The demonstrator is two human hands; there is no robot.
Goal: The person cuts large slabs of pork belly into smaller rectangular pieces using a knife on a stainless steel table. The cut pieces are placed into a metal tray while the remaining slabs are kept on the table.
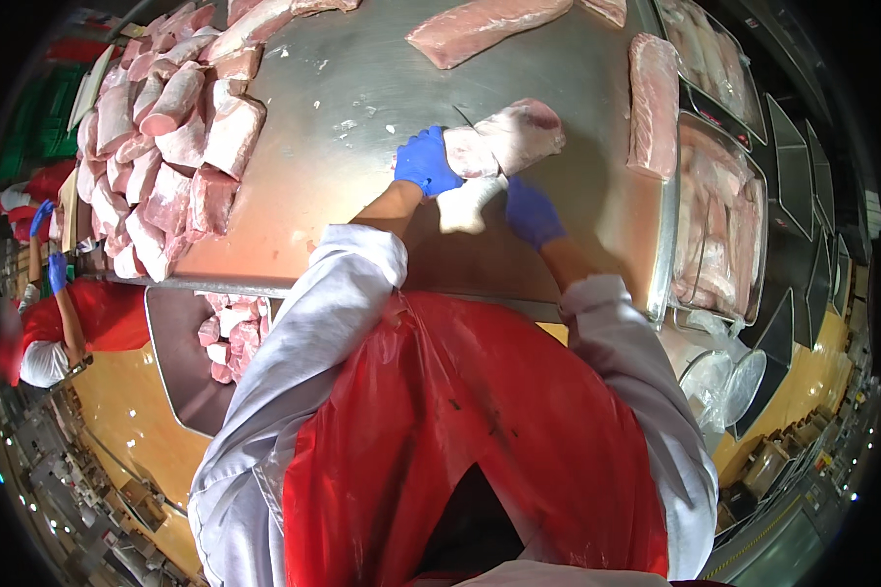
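Note:
A piece of pale pork loin [531, 135] lies in the middle of the steel table, with a cut across it. My left hand [426, 163], in a blue glove, grips the left end of the meat. In my right hand [533, 211], also blue-gloved, is a knife [499, 168]. Its handle is hidden in the fist, and its thin blade runs through the cut, the tip showing past the far side. Just below the cut, a white flap of fat [465, 204] lies between my hands.
Cut pork chunks [171, 137] are heaped at the left. Longer loins [653, 106] lie along the right and far sides. A metal tub [181, 382] holds small pieces below the left edge; loin-filled trays [719, 225] stand right. A co-worker [78, 313] is far left.

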